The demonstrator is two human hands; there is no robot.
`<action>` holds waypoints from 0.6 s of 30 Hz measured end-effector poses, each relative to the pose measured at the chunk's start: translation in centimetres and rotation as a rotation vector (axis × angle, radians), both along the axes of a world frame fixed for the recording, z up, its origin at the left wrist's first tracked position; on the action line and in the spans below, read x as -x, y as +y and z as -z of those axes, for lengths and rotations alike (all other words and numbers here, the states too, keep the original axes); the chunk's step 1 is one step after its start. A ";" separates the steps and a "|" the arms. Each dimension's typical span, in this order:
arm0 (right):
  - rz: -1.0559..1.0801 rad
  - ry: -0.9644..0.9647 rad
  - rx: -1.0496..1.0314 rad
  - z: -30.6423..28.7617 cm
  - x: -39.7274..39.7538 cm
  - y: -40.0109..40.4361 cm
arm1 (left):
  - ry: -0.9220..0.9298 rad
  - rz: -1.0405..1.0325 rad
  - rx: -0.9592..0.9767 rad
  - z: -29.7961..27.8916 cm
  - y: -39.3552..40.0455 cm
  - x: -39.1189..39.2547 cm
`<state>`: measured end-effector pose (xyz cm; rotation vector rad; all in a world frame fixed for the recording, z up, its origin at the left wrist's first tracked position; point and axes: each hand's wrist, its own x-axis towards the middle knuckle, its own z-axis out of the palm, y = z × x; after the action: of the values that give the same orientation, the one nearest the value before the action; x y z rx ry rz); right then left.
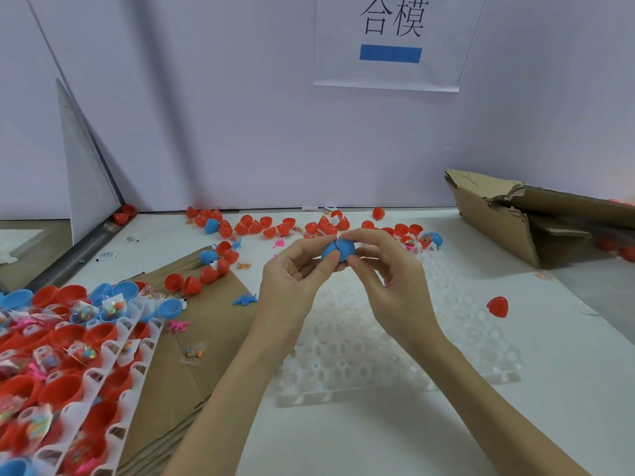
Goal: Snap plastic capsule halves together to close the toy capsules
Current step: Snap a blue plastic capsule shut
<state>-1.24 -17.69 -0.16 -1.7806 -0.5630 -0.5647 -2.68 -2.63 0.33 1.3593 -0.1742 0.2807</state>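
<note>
Both hands hold one blue capsule [338, 250] above the table's middle. My left hand [295, 273] pinches its left half and my right hand [391, 269] pinches its right half; a thin seam shows between the halves. Loose red capsule halves [275, 228] lie scattered along the back of the table, with a few blue ones [211, 225] among them. One red half [498, 306] lies alone at the right.
A white tray [113, 355] at the left holds red and blue halves with small bagged toys. An empty translucent tray [395, 338] lies under my hands. Flat cardboard [206, 338] sits left of centre, and a torn cardboard box [522, 218] at the back right.
</note>
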 end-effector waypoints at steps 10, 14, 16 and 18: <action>-0.019 0.005 -0.060 0.0 0.2 0.0 | 0.004 0.035 0.020 0.2 0.3 -0.1; -0.007 -0.005 -0.117 0.0 0.5 0.3 | -0.006 0.047 0.057 0.1 0.1 -0.1; -0.014 0.011 -0.164 -0.1 0.6 0.6 | -0.002 0.072 0.109 0.0 0.0 -0.1; -0.043 0.029 -0.226 -0.3 0.7 0.7 | 0.009 0.080 0.143 -0.1 0.0 -0.2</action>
<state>-1.98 -17.00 0.14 -1.5576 -0.4962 -0.5492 -2.45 -2.62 0.47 1.2091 -0.1967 0.2157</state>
